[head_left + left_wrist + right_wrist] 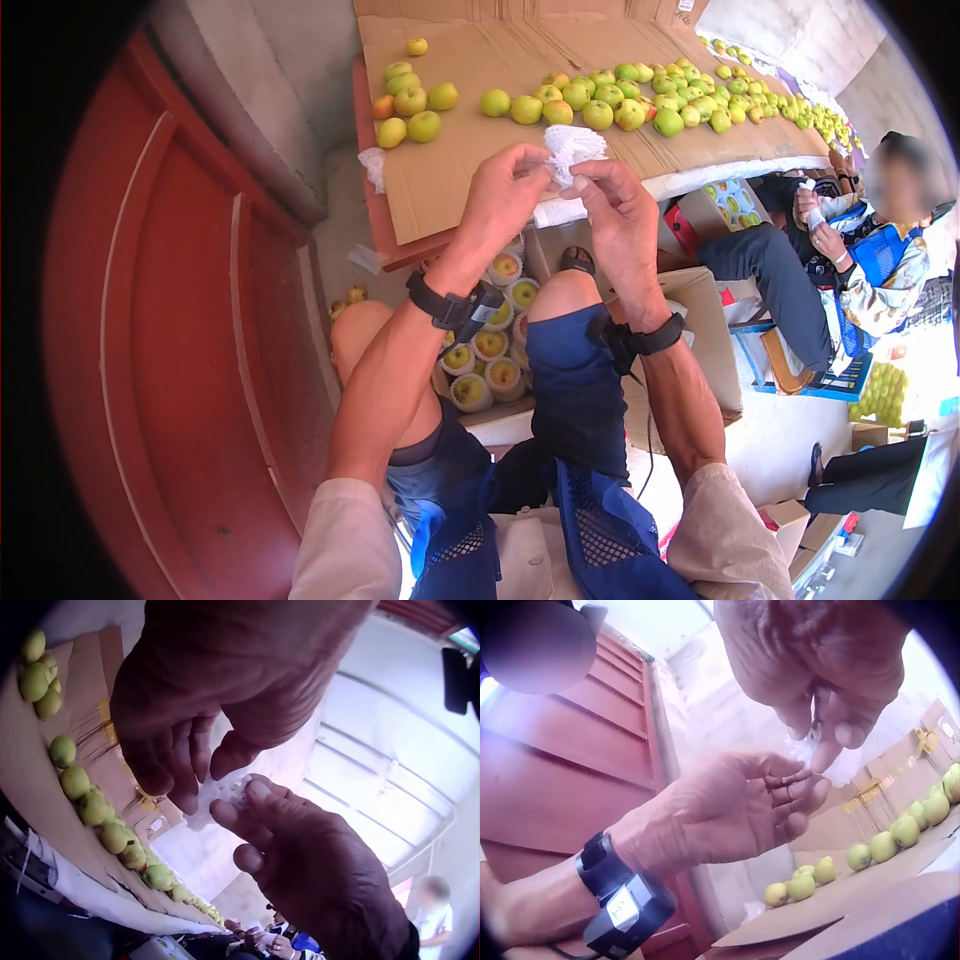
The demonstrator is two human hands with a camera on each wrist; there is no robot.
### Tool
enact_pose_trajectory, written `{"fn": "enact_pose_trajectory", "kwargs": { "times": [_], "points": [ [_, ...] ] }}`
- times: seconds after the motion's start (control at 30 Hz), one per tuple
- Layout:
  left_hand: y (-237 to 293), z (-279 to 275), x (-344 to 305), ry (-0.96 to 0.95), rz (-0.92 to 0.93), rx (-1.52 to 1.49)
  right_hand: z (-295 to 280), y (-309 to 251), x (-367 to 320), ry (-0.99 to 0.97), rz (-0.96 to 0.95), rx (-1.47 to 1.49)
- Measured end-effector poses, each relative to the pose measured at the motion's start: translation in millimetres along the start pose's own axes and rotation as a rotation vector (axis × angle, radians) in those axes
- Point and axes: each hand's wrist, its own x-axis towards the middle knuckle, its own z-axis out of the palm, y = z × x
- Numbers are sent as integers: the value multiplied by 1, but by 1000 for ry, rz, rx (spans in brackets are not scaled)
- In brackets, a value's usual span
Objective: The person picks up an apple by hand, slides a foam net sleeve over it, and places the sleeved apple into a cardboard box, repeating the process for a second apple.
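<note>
A white foam net (573,146) is held up between both hands near the cardboard's front edge. My left hand (503,192) pinches its lower left side, and my right hand (622,222) pinches the right side with thumb and forefinger. In the left wrist view the net (217,799) stretches between the fingertips of the left hand (225,682) and right hand (307,862). The right wrist view shows the net (844,765) partly hidden behind the fingers of the right hand (817,660), with the left hand (727,810) opposite.
Green apples (598,115) lie in a long row on the cardboard (450,190), with a small group (424,126) at its left. Below, netted apples (490,345) fill a box between the knees. Another person (890,260) sits at the right. A red door (190,330) stands left.
</note>
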Motion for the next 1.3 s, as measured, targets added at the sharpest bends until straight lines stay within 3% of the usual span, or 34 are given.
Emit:
{"fn": "enact_pose_trajectory", "kwargs": {
  "times": [0.13,0.23,0.33,0.5,0.67,0.77,0.93,1.0,1.1,1.3],
  "points": [
    [7,-7,-2,61,-54,-145,3,-5,3,27,133,136],
    [11,-6,-6,11,-70,-192,7,-12,2,88,161,-36],
    [6,-6,-4,-42,-86,-293,3,-12,7,-9,218,-21],
    [-3,-10,3,8,-149,-516,-9,-2,9,17,432,376],
    [-4,-10,4,80,-171,-626,-8,-10,10,-10,490,525],
    [-5,-8,5,167,-178,-473,-7,-8,7,-28,459,511],
    [-9,-3,8,248,94,-276,-3,-12,1,-32,394,349],
    [-8,-3,8,259,112,-268,1,-21,0,-172,353,273],
    [-5,-2,8,290,132,-228,6,-21,-4,-218,317,141],
    [-10,-8,10,367,248,28,5,-7,-9,-82,201,-37]
  ]
}}
